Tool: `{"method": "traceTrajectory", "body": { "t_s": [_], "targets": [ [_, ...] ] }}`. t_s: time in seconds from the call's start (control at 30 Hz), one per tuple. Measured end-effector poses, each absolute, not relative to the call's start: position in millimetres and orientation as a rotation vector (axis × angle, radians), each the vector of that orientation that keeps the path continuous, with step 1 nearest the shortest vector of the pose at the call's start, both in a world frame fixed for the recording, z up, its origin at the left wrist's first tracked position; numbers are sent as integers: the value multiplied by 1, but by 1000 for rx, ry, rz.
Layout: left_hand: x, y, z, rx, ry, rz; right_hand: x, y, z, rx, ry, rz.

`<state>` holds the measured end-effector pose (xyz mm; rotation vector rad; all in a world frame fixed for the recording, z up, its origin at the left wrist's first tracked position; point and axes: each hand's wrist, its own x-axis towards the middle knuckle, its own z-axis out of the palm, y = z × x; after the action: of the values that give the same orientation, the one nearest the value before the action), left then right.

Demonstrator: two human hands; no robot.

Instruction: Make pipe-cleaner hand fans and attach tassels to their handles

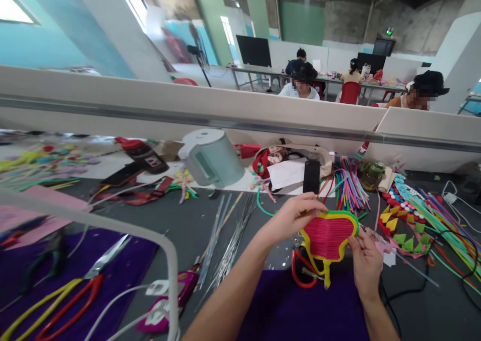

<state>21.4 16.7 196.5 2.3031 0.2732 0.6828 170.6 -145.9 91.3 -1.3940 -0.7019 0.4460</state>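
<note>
Both my hands hold a fan-shaped pipe-cleaner piece above the purple cloth. Its middle is magenta and ribbed, with a yellow border and a short yellow stem pointing down. A green pipe cleaner runs along the top and right edge. The fingers of my left hand pinch the upper left edge. My right hand grips the right side, thumb and fingers closed on the border. Just behind and below the piece lie red-handled scissors, partly hidden by it.
Large scissors with yellow and red handles lie at left, beside a pale curved tube. A pale green pitcher, a bag, pipe-cleaner bundles and metal wires sit farther back. Beyond the white partition, people sit at tables.
</note>
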Motion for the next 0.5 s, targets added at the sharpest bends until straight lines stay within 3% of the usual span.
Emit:
{"method": "traceTrajectory", "body": {
  "t_s": [0.5],
  "targets": [
    [31,30,245,2761,60,313,175,-148,89,-1353,-732,506]
  ]
}}
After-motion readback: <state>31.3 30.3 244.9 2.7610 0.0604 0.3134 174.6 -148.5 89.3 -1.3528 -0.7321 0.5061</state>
